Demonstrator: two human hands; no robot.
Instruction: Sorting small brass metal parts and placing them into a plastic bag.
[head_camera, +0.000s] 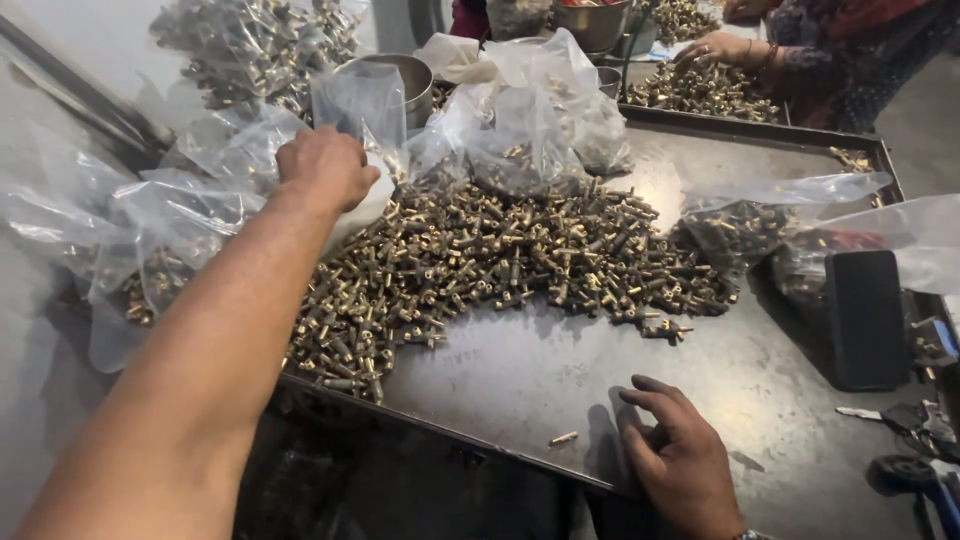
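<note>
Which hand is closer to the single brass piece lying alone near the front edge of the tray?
Right. The right hand rests flat just beside the lone brass piece; the left hand is far behind, at the plastic bags.

L hand (325, 165) fingers hidden in plastic bag (365, 105); co-worker cut off.

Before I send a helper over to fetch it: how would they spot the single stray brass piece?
Start at the big heap of brass fittings on the metal tray. Move down to the tray's near edge, just left of the right hand. The stray piece lies alone there on bare metal.
</note>
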